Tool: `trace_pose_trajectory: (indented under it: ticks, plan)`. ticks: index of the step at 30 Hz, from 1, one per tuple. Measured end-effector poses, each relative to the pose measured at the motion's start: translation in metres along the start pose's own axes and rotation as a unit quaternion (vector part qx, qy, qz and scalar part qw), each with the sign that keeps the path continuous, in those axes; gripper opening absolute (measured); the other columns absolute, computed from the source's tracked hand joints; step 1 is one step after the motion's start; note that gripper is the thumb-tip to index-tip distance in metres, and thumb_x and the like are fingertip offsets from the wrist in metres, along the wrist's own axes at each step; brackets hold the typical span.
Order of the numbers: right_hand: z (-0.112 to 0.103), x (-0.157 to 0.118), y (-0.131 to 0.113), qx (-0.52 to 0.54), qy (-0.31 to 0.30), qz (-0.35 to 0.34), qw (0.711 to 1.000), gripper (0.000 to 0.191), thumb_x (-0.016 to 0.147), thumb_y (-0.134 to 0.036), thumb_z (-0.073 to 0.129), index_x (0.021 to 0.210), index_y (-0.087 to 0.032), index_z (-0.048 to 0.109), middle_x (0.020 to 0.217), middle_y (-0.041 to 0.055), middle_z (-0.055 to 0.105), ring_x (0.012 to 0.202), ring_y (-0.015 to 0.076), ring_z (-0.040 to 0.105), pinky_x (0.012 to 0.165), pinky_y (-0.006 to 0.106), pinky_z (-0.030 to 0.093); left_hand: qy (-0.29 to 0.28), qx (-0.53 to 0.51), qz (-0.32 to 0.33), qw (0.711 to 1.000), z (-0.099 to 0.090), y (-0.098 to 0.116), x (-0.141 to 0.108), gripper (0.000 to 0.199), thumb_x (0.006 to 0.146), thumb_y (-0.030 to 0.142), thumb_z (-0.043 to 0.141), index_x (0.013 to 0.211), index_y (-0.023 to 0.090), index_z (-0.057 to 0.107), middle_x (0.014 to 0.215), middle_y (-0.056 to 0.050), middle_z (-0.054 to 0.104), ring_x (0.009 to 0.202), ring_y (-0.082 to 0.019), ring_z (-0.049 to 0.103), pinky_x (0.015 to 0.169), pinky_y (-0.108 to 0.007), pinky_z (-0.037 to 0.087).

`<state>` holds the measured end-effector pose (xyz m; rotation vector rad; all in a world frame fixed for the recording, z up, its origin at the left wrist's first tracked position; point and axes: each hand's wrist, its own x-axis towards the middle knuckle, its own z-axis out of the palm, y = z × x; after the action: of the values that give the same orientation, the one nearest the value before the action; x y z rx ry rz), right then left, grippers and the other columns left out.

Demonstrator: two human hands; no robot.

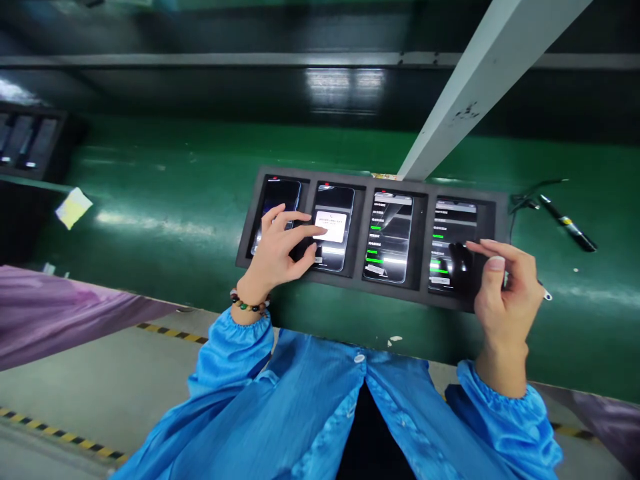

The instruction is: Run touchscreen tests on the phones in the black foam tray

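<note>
A dark foam tray (360, 230) holds several phones side by side. My left hand (280, 250), fingers apart, reaches over the leftmost phone (285, 190), and its index fingertip is at the white pop-up on the second phone (336, 200). The third phone (387, 237) shows a list with green lines, with no hand on it. My right hand (510, 287) is at the tray's right end, its index finger pointing towards the fourth phone (445, 243), which shows a similar list. A thin white-tipped item sticks out beside that hand; how it is held is hidden.
A grey post (465, 100) rises behind the tray. To the right lie a black pen-like tool (570, 223) and a dark cable (535, 193). At the left are a yellowish paper (73, 208) and another dark tray (55, 143) with devices.
</note>
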<state>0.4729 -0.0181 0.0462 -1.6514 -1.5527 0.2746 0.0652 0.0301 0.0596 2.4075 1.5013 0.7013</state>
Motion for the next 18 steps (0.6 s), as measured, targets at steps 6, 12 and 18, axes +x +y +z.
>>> trace_pose_trajectory:
  ticks: [6, 12, 18]
  plan:
    - [0.0003, -0.0007, 0.0013, 0.001, 0.003, -0.002, 1.000, 0.034, 0.113, -0.043, 0.055, 0.128, -0.025, 0.079, 0.121, 0.0097, 0.085, 0.126, 0.0304, 0.073, 0.112, 0.057, 0.056, 0.003, 0.004, 0.004, 1.000, -0.0003, 0.0006, 0.0010, 0.034, 0.096, 0.034, 0.063, 0.125, 0.030, 0.080, 0.121, -0.007, 0.080, 0.129, -0.031, 0.071, 0.133, -0.062, 0.035]
    - [0.0000, -0.0009, 0.0015, 0.002, 0.002, 0.001, 1.000, 0.034, 0.112, -0.043, 0.055, 0.129, -0.025, 0.079, 0.120, 0.0097, 0.085, 0.125, 0.0308, 0.074, 0.112, 0.057, 0.057, 0.002, -0.011, 0.017, 1.000, -0.0026, 0.0025, -0.0007, 0.029, 0.091, 0.033, 0.067, 0.116, 0.033, 0.083, 0.117, -0.005, 0.081, 0.124, -0.031, 0.073, 0.131, -0.063, 0.037]
    - [0.0002, -0.0006, 0.0005, 0.004, 0.001, 0.001, 1.000, 0.033, 0.113, -0.042, 0.055, 0.128, -0.025, 0.079, 0.121, 0.0096, 0.085, 0.126, 0.0305, 0.073, 0.112, 0.058, 0.056, -0.020, -0.004, -0.007, 1.000, -0.0017, 0.0014, -0.0002, 0.032, 0.090, 0.036, 0.066, 0.116, 0.033, 0.083, 0.118, -0.005, 0.081, 0.127, -0.033, 0.072, 0.132, -0.065, 0.035]
